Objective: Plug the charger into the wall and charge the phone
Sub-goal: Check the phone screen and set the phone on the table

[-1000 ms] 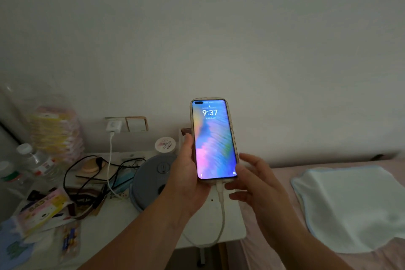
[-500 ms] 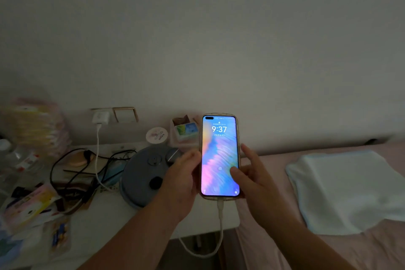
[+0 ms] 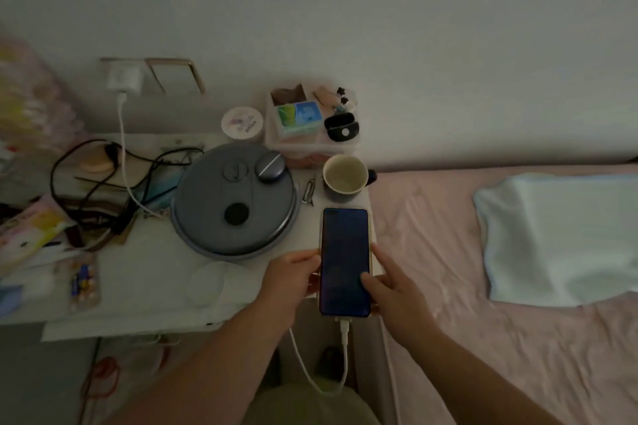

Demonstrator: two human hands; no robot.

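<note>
The phone lies face up at the right end of the white table, its screen dim and dark blue. My left hand grips its left edge and my right hand holds its right edge, thumb on the screen. A white cable is plugged into the phone's bottom and loops down below the table edge. The white charger sits in the wall socket at upper left, with its cable hanging down onto the table.
A round grey lidded pot fills the table's middle. A mug stands just beyond the phone, a small organiser box behind it. Black cables and packets clutter the left. A pink bed with a pale towel is at right.
Both hands lowered the phone from upright in the air down to the table's right end. Its bright lock screen has dimmed to dark. The view tilted downward.
</note>
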